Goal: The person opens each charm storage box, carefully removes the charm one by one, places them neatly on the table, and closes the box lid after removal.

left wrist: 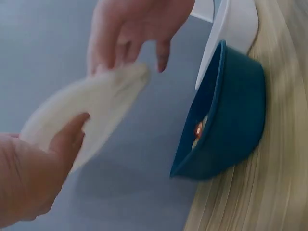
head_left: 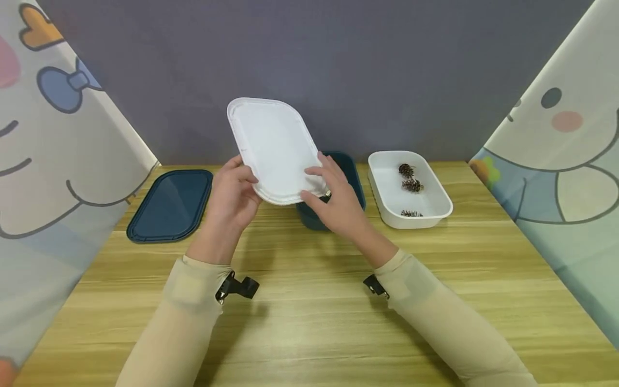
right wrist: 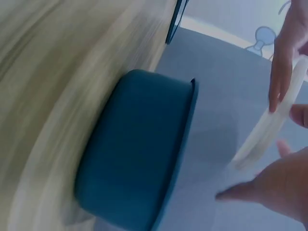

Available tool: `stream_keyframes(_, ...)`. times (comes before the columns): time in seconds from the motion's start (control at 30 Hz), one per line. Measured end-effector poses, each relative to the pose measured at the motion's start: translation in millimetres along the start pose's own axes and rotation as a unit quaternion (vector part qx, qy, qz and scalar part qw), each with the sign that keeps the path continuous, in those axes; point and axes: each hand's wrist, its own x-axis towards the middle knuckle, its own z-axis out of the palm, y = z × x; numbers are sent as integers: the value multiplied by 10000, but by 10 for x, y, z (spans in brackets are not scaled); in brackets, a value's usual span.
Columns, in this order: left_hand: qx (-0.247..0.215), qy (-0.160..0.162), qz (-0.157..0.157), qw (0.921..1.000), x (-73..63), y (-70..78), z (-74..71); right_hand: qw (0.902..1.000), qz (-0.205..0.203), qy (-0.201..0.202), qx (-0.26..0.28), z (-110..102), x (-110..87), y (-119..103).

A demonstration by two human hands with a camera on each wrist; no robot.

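A white rounded-corner lid (head_left: 273, 145) is held up in the air, tilted. My left hand (head_left: 232, 193) pinches its lower left edge, with the thumb on the face. Beside the lid's lower right edge is my right hand (head_left: 340, 201), its fingers loosely spread and the thumb standing apart in the right wrist view. Whether its fingertips touch the lid is hard to tell. Below and behind the hands stands a dark blue box (head_left: 311, 219), partly hidden; a small orange-red thing (left wrist: 198, 130) shows inside it in the left wrist view.
To the right, a white box (head_left: 411, 222) holds pine cones (head_left: 412, 185). On the left a dark blue lid (head_left: 171, 207) lies flat on the wooden table (head_left: 300, 312). A grey wall panel (head_left: 314, 70) rises behind the boxes, with printed curtains at both sides.
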Motion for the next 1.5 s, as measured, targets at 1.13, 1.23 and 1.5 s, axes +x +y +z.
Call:
stream_keyframes(1.13, 5682, -731, -1553, 8048, -171, 136, -1331, 9667, 1606, -1642, 1131, 615, -90, 9)
stream_keyframes(1.23, 5884, -747, -1599, 7891, -159, 148, -1375, 9631, 1658, -1769, 1166, 684, -59, 11)
stream_keyframes(1.5, 6081, -812, -1598, 7734, -71, 175, -1479, 9563, 1827, -2100, 893, 805, 67, -17)
